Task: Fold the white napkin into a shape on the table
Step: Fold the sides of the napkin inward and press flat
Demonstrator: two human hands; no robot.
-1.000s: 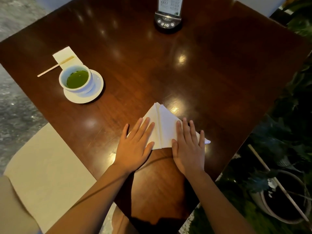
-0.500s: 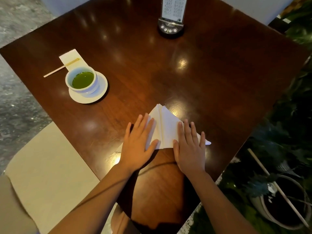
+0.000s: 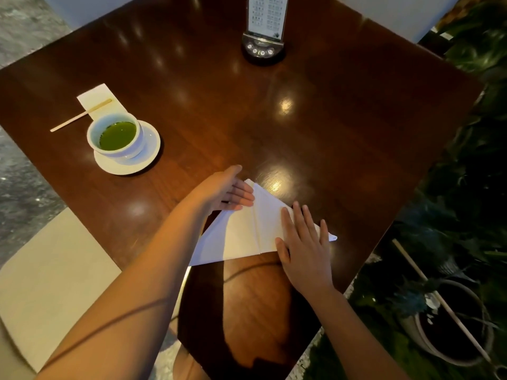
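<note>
- White cloth first: from your head camera, the white napkin point(image 3: 241, 234) lies folded into a flat triangle near the close edge of the dark wooden surface point(image 3: 329, 133), its apex pointing away from you and a raised crease running down its middle.
- Your right hand point(image 3: 304, 250) lies palm down on the right part of the napkin, fingers point(image 3: 299, 220) spread wide and flat on the cloth, gripping nothing; the napkin's right tip shows just past them.
- Your left hand point(image 3: 222, 192) is at the upper left edge of the napkin near the apex, turned on its side with the fingers point(image 3: 241, 196) straight and close together, their tips touching the cloth; they press against it without closing around it.
- Your left forearm crosses over the napkin's lower left corner.
- Well apart to the far left, a white cup point(image 3: 116, 135) of green liquid stands on a white saucer point(image 3: 149, 152).
- Just behind the cup lies a small paper point(image 3: 96, 97) with a wooden stick point(image 3: 79, 116) across it.
- At the far edge stands a menu holder point(image 3: 263, 37) on a dark base with buttons.
- Beside the surface on the right, a dark plant pot point(image 3: 455, 325) sits among leaves.
</note>
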